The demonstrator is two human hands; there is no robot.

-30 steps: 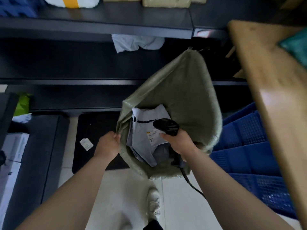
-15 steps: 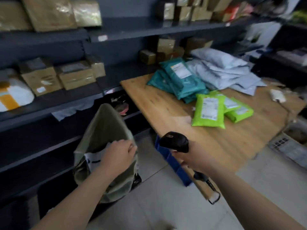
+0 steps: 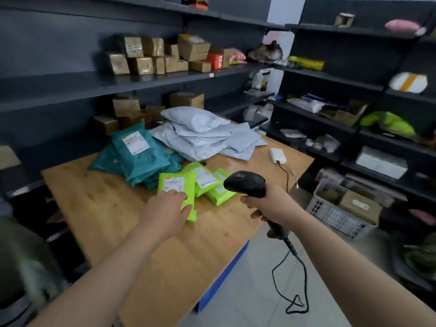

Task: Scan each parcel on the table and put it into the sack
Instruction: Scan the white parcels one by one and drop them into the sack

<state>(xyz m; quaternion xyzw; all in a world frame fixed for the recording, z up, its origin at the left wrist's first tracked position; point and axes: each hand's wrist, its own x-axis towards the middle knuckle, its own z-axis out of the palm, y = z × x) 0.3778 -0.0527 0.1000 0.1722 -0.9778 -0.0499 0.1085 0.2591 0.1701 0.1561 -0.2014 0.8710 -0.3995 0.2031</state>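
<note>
Fingers (image 3: 180,195) of the left hand (image 3: 168,206) lie lightly curved on the nearest lime parcel (image 3: 175,182), thumb at its near edge. I cannot tell whether they already pinch it or only rest there. That parcel lies flat near the middle of the worktop (image 3: 106,208), label up. That is likely why it is the one reached for: it is closest, and its barcode faces the scanner (image 3: 245,184). The right hand (image 3: 266,204) has its fingers wrapped round the scanner's handle and holds the head just right of the parcel, nose turned left toward it. I judge it is ready to read the label as soon as the parcel is lifted. The cable (image 3: 292,279) hangs in a loop toward the floor. The parcels lie grouped by colour, which should make them easy to work through. I count three lime ones, the other two overlapping just right of the first, with perhaps a fourth hidden beneath. At least three teal parcels (image 3: 139,156) are stacked at the far left. A heap of grey parcels (image 3: 205,135) sits at the far side, too overlapped to count. One white box (image 3: 278,155) with a lead sits at the far right. There is one scanner and one sack (image 3: 30,256), which I take the blurred olive shape at near left to be, just beside the worktop on the left arm's side.
</note>
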